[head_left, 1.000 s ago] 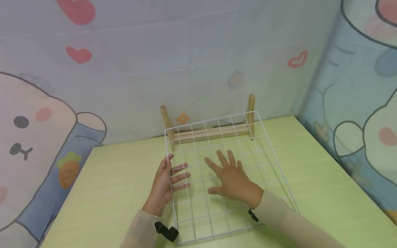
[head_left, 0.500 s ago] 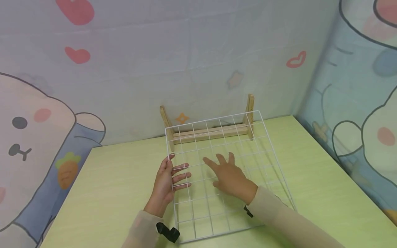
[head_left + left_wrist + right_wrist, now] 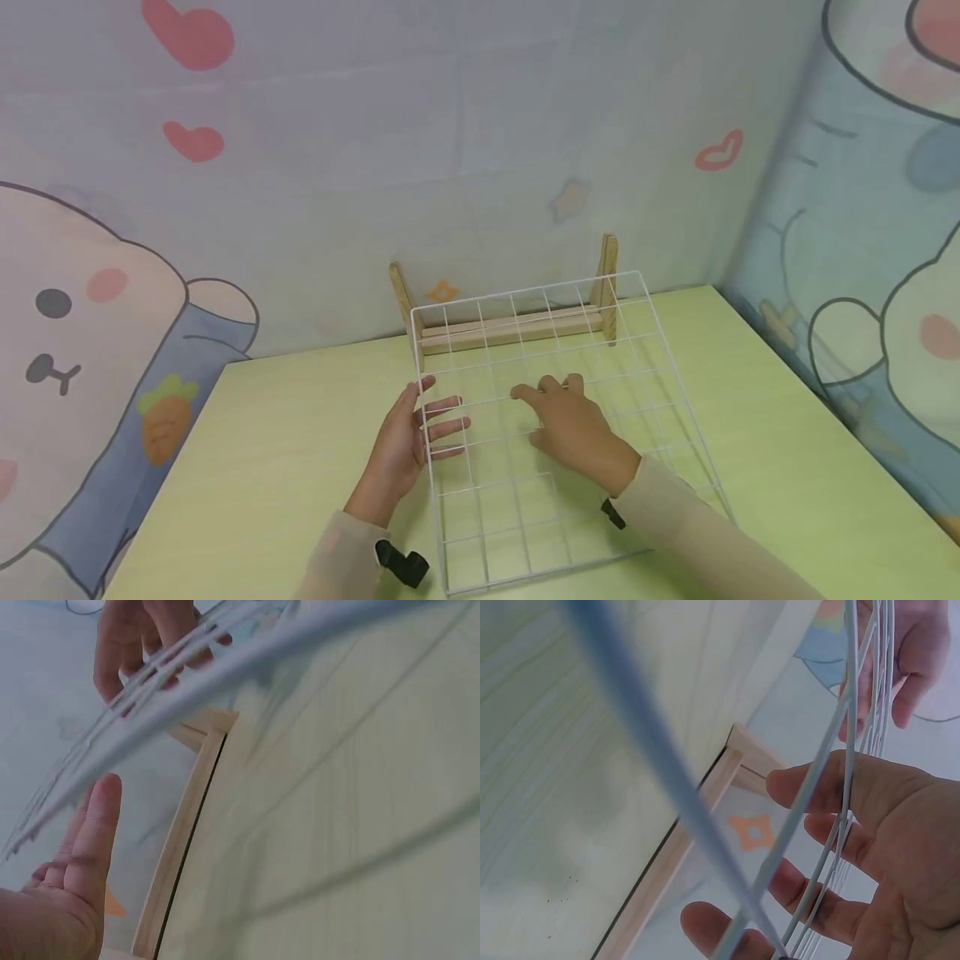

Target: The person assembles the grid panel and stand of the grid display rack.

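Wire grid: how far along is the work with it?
Done, apparently: the wooden stand is upright at the back of the table. In hand: the wire grid, tilted, with the left hand's grip at its left edge and the right hand's grip over its middle. Remaining, probably: placing the grid, since the left wrist view shows part of it raised above the table.

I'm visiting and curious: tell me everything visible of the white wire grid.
The white wire grid is a rectangular panel of thin, metal-looking bars crossing inside a frame. It seems tilted, partly raised above the pale table, and overlaps the wooden stand in the head view. The left hand is at its left edge, partly behind it; the right hand reaches partly through its openings.
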The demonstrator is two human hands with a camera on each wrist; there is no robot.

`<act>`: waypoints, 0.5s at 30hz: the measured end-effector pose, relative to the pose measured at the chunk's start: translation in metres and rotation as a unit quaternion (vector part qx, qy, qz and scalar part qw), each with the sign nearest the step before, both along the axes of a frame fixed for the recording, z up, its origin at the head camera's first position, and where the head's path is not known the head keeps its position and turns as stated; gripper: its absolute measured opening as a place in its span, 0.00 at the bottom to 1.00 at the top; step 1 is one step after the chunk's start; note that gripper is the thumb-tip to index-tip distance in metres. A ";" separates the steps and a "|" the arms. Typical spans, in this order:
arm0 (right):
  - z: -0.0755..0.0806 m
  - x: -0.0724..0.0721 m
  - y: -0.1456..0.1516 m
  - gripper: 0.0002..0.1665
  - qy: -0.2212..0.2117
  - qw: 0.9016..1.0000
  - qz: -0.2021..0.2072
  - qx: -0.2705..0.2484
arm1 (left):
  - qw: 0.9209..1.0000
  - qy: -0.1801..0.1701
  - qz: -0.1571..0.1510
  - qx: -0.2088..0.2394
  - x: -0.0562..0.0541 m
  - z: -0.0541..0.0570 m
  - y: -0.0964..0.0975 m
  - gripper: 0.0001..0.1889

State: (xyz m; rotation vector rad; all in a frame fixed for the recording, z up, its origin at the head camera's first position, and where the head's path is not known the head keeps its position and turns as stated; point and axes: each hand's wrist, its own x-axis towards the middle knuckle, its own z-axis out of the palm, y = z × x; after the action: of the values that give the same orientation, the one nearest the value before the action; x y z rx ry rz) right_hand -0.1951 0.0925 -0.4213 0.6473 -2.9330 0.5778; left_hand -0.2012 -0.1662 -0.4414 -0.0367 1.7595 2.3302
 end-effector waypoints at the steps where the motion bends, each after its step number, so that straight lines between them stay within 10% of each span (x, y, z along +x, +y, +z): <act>1: 0.000 0.000 0.002 0.35 0.003 1.000 0.001 -0.003 | 1.000 -0.001 0.000 -0.009 -0.004 -0.001 -0.003 0.31; 10: 0.005 0.011 0.011 0.36 0.019 1.000 0.003 -0.023 | 0.982 -0.006 0.076 -0.174 -0.054 0.000 -0.025 0.26; 15: 0.010 0.015 0.011 0.36 0.026 0.999 0.010 -0.024 | 0.956 0.055 0.069 -0.280 -0.079 0.003 -0.024 0.25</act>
State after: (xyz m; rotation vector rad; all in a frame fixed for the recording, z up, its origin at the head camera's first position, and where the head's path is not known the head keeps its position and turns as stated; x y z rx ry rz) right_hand -0.1801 0.1039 -0.4109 0.6765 -2.8589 0.6229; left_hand -0.2801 -0.1906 -0.4385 -0.1265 2.4894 1.8649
